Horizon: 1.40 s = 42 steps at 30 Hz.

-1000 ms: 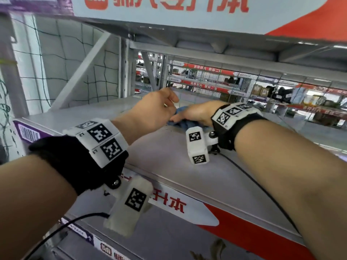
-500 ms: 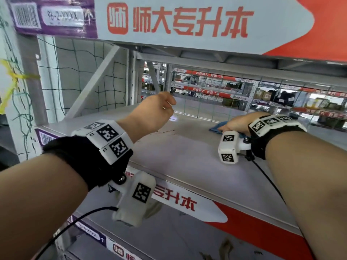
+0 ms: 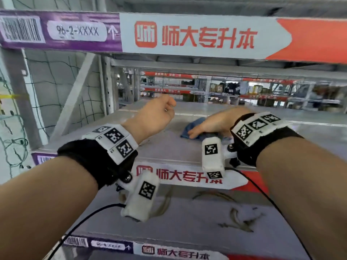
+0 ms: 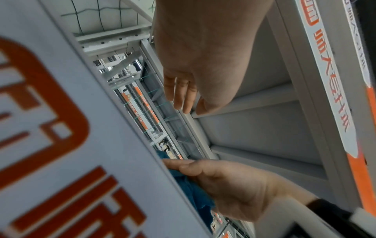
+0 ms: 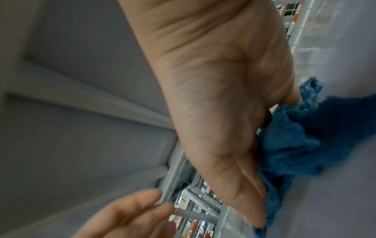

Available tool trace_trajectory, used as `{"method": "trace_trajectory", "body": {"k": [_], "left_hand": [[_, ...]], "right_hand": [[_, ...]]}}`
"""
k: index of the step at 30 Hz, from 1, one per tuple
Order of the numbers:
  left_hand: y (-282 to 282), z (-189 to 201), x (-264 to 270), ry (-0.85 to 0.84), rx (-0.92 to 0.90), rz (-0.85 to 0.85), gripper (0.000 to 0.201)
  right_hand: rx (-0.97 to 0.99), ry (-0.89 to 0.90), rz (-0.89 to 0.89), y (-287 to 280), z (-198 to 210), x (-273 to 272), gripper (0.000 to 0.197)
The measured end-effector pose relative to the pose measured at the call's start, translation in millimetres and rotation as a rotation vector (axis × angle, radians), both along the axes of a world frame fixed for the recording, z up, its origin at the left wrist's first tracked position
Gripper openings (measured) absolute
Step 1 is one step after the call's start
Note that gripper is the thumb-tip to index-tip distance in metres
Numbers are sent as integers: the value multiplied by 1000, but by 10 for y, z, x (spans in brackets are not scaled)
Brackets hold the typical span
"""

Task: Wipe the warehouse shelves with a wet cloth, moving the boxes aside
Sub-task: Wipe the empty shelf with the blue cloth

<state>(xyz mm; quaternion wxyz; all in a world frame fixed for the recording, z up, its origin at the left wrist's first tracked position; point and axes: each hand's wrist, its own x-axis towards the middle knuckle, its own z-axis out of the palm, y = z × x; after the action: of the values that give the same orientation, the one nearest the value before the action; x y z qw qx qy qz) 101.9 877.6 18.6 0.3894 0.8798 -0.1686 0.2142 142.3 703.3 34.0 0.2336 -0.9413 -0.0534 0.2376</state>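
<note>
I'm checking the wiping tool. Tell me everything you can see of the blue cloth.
The cloth is dark blue with a nubby, towel-like texture. It lies bunched and creased on the grey shelf, towards the right. The right hand presses down on it, fingers laid over it; a rumpled edge sticks out past the thumb. Whether it is wet cannot be told.
</note>
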Motion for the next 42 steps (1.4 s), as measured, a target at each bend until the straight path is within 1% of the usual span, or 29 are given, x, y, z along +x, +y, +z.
{"method": "trace_trajectory", "body": {"k": [1,4,5,7,9,12,14,16,18,19,20,22,23,24,26,28,30,32,33,34,36,37,40,42], "left_hand": [[-12,-17,-2,-16,27,7,17],[-64,-79,-49,-13,65,-33,21],[-90,-104,-64,-4,71,-57,21],[-138,-137,-103,5,83,-93,21],[-168,-163,-144,0,83,-128,20],[-143,-201,-209,-21,100,-148,22],[-85,-225,-243,-35,116,-142,21],[-21,-243,-260,-41,129,-135,21],[29,-243,-258,-47,148,-112,22],[44,-235,-246,-53,149,-95,22],[55,-225,-232,-60,145,-73,23],[67,-213,-196,-68,127,-44,22],[53,-207,-178,-69,115,-39,21],[31,-201,-167,-65,109,-33,21],[-24,-191,-161,-65,120,-26,21],[-117,-178,-166,-60,136,-33,22],[-228,-174,-192,-58,134,-61,22],[-349,-180,-233,-76,141,-98,21],[-399,-188,-256,-91,150,-115,22],[-450,-195,-280,-102,162,-126,22],[-561,-219,-321,-116,179,-145,23],[-616,-231,-336,-122,182,-156,22],[-792,-263,-371,-139,178,-181,20],[-929,-273,-384,-157,171,-182,22]], "right_hand": [[4,-27,11,6,-19,-79,24],[-24,-185,29,-26,-122,-366,45],[-35,-212,31,-60,-139,-469,47],[-72,-220,38,-169,-169,-606,43],[-74,-265,-4,-321,-208,-708,37],[62,-397,-135,-600,-312,-774,32],[149,-426,-172,-668,-356,-749,23],[165,-427,-171,-556,-376,-682,19],[189,-453,-145,-279,-390,-631,23],[207,-482,-98,-108,-398,-623,27],[178,-512,-29,49,-410,-607,29],[-48,-527,143,285,-442,-636,35],[-144,-537,204,314,-451,-635,38],[-186,-535,216,281,-458,-634,41],[-167,-526,174,82,-454,-634,42],[-86,-492,39,-267,-437,-667,38],[-19,-521,-91,-763,-470,-619,32],[-42,-585,-210,-1208,-484,-554,22],[-63,-596,-242,-1366,-488,-538,20],[-86,-593,-254,-1469,-497,-542,23],[-80,-608,-246,-1514,-494,-631,24],[-77,-613,-213,-1468,-493,-729,23],[-176,-664,-66,-1128,-591,-1014,32],[-214,-739,-46,-883,-703,-1146,39]]}}
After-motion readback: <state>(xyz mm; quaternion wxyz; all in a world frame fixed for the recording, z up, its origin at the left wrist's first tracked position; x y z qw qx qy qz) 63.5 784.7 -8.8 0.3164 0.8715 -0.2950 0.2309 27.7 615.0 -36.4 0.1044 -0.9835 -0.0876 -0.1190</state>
